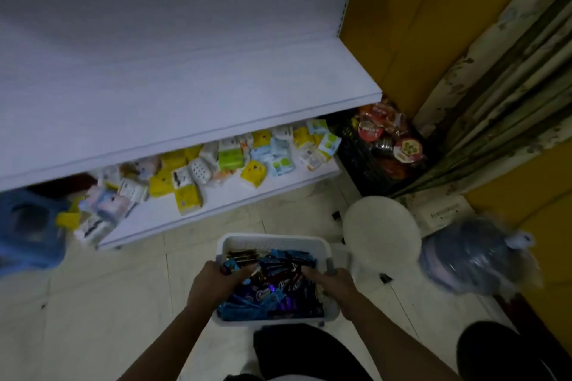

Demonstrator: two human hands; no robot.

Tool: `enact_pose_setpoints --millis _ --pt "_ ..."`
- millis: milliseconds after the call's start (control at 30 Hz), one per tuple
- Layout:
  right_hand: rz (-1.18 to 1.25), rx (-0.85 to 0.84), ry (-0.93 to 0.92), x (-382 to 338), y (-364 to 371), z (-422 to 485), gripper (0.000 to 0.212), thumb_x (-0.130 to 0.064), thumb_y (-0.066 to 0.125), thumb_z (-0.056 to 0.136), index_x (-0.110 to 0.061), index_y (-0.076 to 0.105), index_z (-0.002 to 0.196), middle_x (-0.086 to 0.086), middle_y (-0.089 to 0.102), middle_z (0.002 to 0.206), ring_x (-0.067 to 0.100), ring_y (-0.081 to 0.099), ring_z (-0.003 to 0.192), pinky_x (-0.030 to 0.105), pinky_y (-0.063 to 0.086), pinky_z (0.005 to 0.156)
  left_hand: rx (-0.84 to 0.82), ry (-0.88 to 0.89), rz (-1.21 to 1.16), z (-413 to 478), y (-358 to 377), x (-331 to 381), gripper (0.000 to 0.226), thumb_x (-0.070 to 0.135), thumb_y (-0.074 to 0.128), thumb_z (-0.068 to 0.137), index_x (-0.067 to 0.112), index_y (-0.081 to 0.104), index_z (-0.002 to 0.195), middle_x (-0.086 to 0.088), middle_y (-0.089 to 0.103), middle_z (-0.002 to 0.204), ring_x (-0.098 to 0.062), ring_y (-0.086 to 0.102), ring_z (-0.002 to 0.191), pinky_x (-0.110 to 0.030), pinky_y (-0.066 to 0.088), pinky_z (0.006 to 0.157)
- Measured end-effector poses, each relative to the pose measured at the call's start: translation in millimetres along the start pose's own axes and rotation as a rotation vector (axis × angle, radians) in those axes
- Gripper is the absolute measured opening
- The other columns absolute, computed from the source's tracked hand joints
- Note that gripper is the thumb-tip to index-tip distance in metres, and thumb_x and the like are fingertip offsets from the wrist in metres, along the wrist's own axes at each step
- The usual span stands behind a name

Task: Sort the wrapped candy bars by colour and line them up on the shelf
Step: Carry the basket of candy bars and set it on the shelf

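Dozens of candy bars (272, 286) fill the lower-centre basket (274, 241): likely light, slick-wrapped, best pinched mid-length. The left hand (213, 283) curls among them, grip unclear; the right hand (332, 284) rests straight-fingered.

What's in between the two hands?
A pile of candy bars, blue and dark purple, lies in the white basket between the left hand and the right hand. The head view shows this.

Both arms reach down — left hand (213, 283) curled, right hand (335, 284) straight-fingered.
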State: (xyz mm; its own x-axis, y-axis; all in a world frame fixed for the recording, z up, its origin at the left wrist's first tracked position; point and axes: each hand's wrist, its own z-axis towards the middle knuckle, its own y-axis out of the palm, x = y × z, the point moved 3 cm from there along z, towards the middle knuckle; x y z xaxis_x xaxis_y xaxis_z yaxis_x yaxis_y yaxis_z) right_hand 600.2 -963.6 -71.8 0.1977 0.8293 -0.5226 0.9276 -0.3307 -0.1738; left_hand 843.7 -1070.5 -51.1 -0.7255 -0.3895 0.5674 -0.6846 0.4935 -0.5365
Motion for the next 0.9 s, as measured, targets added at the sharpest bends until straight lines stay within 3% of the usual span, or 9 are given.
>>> enact_pose_setpoints --millis 100,300,400,533,633,733,767,800,900 --pt "0.052 0.033 -0.040 -47 -7 18 0.086 -0.047 0.077 0.072 -0.003 0.044 0.137 0.015 0.059 0.119 0.024 0.060 0.095 0.031 0.046 0.076 0.050 0.071 0.031 34 -18 54 0.064 0.068 0.074 0.057 0.008 0.055 0.064 -0.003 0.057 0.055 -0.017 0.059 0.054 -0.027 0.035 0.047" --pt "0.251 0.159 -0.248 -166 -36 42 0.101 -0.054 0.081 0.060 -0.009 0.038 0.140 0.018 0.040 0.141 0.030 0.045 0.125 0.044 0.041 0.105 0.183 0.221 -0.001 94 -51 170 0.056 0.060 0.075 0.068 0.009 0.054 0.079 -0.004 0.060 0.070 -0.021 0.058 0.068 -0.028 0.036 0.049" --pt "0.256 0.194 -0.339 -220 -58 57 0.086 -0.052 0.078 0.066 -0.014 0.044 0.135 0.005 0.049 0.133 0.023 0.053 0.111 0.036 0.048 0.086 0.195 0.316 -0.020 124 -63 228 0.049 0.057 0.077 0.069 0.013 0.058 0.080 0.001 0.061 0.071 -0.019 0.062 0.070 -0.025 0.037 0.049" --pt "0.279 0.190 -0.436 -289 -85 81 0.045 -0.055 0.078 0.060 -0.026 0.048 0.078 -0.012 0.045 0.076 0.007 0.051 0.068 0.015 0.043 0.045 0.161 0.367 -0.038 170 -72 290 0.051 0.058 0.076 0.069 0.012 0.060 0.084 -0.002 0.066 0.077 -0.010 0.060 0.066 -0.024 0.039 0.049" --pt "0.300 0.235 -0.459 -341 -103 104 0.053 -0.045 0.080 0.069 -0.010 0.056 0.100 -0.002 0.056 0.090 0.015 0.057 0.082 0.025 0.053 0.069 0.161 0.411 -0.027 210 -73 332 0.058 0.062 0.071 0.070 0.006 0.062 0.084 -0.006 0.067 0.076 -0.012 0.060 0.065 -0.022 0.035 0.046" --pt "0.304 0.304 -0.478 -375 -117 122 0.053 -0.046 0.081 0.065 -0.006 0.061 0.092 0.006 0.058 0.080 0.021 0.060 0.083 0.040 0.050 0.075 0.150 0.437 -0.018 246 -67 364 0.064 0.067 0.068 0.070 0.004 0.063 0.083 -0.006 0.066 0.072 -0.016 0.060 0.065 -0.024 0.034 0.046" --pt "0.301 0.331 -0.474 -383 -121 127 0.055 -0.047 0.081 0.065 -0.001 0.061 0.087 0.014 0.060 0.081 0.024 0.062 0.085 0.053 0.027 0.072 0.146 0.443 -0.003 255 -65 374 0.065 0.067 0.068 0.070 0.004 0.063 0.083 -0.005 0.064 0.071 -0.015 0.058 0.064 -0.024 0.033 0.045" --pt "0.299 0.353 -0.468 -388 -126 133 0.055 -0.046 0.080 0.068 0.002 0.061 0.085 0.021 0.061 0.089 0.026 0.063 0.088 0.035 0.042 0.101 0.138 0.448 0.009 262 -64 383 0.064 0.066 0.068 0.070 0.003 0.062 0.083 -0.004 0.062 0.069 -0.014 0.056 0.062 -0.024 0.032 0.045" --pt "0.324 0.415 -0.470 -400 -135 140 0.047 -0.038 0.078 0.076 -0.016 0.040 0.057 0.013 0.048 0.062 0.020 0.052 0.062 0.029 0.039 0.062 0.098 0.463 0.037 275 -58 401 0.062 0.063 0.070 0.071 0.003 0.061 0.083 -0.006 0.063 0.071 -0.017 0.058 0.063 -0.024 0.032 0.044"
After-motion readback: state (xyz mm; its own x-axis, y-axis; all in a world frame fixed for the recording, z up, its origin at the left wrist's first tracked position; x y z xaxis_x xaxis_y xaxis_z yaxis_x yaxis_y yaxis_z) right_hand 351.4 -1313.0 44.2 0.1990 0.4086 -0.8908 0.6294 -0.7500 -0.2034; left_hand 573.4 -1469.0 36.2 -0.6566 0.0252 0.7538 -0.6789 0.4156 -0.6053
